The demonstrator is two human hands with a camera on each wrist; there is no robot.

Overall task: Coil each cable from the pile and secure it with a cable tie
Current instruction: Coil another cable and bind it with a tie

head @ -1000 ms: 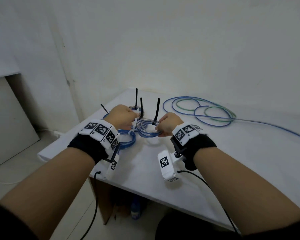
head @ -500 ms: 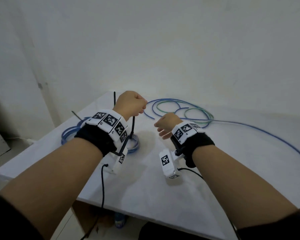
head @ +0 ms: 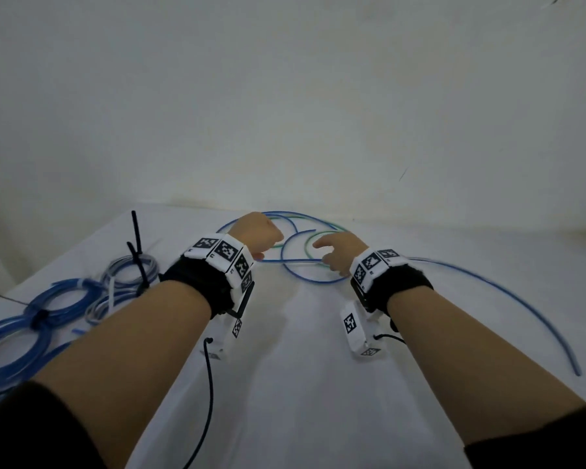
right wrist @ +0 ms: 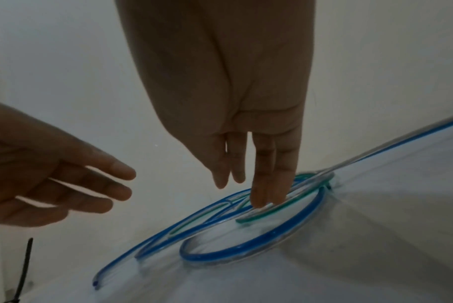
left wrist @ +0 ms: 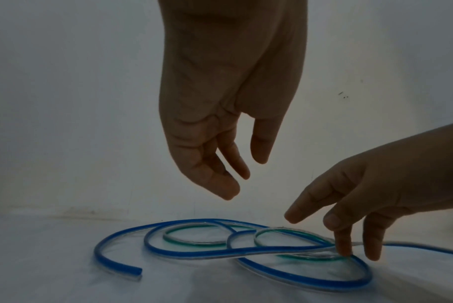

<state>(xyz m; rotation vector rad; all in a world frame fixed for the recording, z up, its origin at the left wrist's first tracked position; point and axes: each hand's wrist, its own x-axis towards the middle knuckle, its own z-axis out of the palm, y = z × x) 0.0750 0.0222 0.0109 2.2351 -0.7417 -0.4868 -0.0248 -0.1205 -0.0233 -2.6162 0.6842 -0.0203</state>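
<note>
Loose blue cable [head: 298,279] and thinner green cable [head: 306,247] lie in overlapping loops at the far middle of the white table [head: 301,384]. My right hand [head: 332,262] reaches down onto them. In the right wrist view its straight fingertips [right wrist: 259,202] press on the green cable [right wrist: 272,211], inside a blue loop [right wrist: 246,252]. My left hand [left wrist: 236,180] hovers just above the loops [left wrist: 194,254] with loosely bent fingers and holds nothing. Several tied blue coils [head: 61,299] lie at the left, one with a black cable tie [head: 137,245] standing up.
One long blue cable end [head: 508,296] arcs across the right side of the table toward the front. The wall [head: 318,130] rises right behind the loops. The table's left edge runs close by the tied coils. Wrist camera leads hang under both arms.
Both hands have left the tied coils at the left and moved right and forward to the loose cables. The left hand let go of the coil it held; the right now touches the green cable.
</note>
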